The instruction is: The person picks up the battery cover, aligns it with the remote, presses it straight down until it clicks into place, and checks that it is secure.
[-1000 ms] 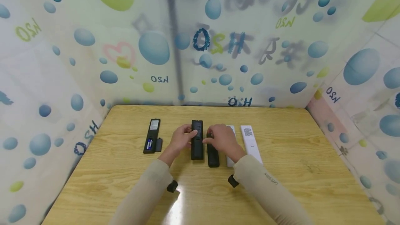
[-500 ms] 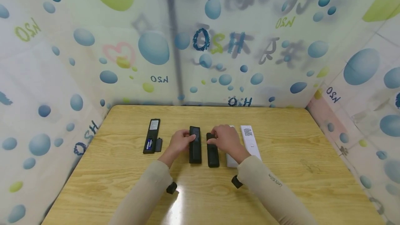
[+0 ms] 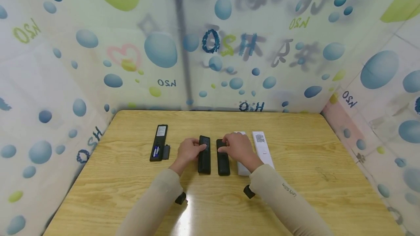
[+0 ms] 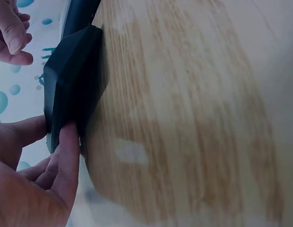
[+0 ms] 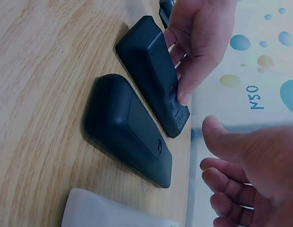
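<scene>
My left hand (image 3: 189, 151) pinches a black remote control (image 3: 205, 160) near its far end, thumb on top and fingers at the side and below. It lies back side up with its battery cover (image 5: 158, 61) in place; whether it lies fully flat on the table is unclear. Beside it on the right rests a second black remote control (image 3: 224, 164), also back side up with its cover fitted. Over that one's far end hovers my right hand (image 3: 238, 146). In the right wrist view its fingers (image 5: 226, 182) are loosely bent, apart from the remote and holding nothing.
Farther left on the wooden table (image 3: 295, 192) lies another black remote (image 3: 160, 137), its compartment uncovered with blue batteries (image 3: 156, 151) inside. A loose battery cover (image 3: 166, 152) sits beside it. Two white remotes (image 3: 263, 148) lie to the right, one partly hidden beneath my right arm.
My left hand has brought its remote down and slightly toward me and to the left. My right hand has drawn away from that remote, a little to the right.
</scene>
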Demonstrator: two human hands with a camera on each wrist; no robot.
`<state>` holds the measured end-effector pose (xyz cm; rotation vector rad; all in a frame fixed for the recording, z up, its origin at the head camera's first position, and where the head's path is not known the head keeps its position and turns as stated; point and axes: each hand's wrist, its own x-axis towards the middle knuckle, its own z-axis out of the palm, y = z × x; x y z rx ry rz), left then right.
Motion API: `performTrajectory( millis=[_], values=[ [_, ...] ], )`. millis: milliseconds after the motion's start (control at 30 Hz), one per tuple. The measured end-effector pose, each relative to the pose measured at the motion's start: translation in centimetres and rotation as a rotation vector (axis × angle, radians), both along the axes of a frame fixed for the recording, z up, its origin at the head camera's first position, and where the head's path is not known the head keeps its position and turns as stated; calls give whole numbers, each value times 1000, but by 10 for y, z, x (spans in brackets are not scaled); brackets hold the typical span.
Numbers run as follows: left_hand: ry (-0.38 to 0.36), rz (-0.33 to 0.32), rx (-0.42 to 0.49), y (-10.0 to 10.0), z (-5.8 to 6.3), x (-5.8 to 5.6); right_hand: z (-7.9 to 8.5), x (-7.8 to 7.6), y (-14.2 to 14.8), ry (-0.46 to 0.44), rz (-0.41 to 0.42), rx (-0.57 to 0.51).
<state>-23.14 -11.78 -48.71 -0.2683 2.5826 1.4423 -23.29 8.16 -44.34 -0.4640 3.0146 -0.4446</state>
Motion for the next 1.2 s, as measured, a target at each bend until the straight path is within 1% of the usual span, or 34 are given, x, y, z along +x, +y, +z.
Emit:
performTrajectory(
  millis=[67, 267, 467, 733, 867, 1033, 1133, 1200],
  values=[
    [-1, 11, -22, 0, 2, 1, 0, 0, 0, -7, -4, 6],
    [2, 23, -45, 0, 5, 3, 0, -1, 0, -22, -9, 21],
    [9, 22, -103, -1, 4, 1, 0, -1, 0, -21, -3, 32],
    [41, 20, -207, -2, 3, 0, 2, 0, -2, -27, -9, 36],
    [47, 21, -216, -2, 4, 1, 0, 0, -3, -25, -12, 37],
    [33, 19, -192, -2, 5, 0, -2, 1, -6, -33, -12, 28],
    [41, 18, -188, -4, 6, -1, -4, 1, -8, -34, -5, 24],
    [54, 12, -159, -7, 7, -2, -5, 1, -10, -33, -2, 20]
  ],
)
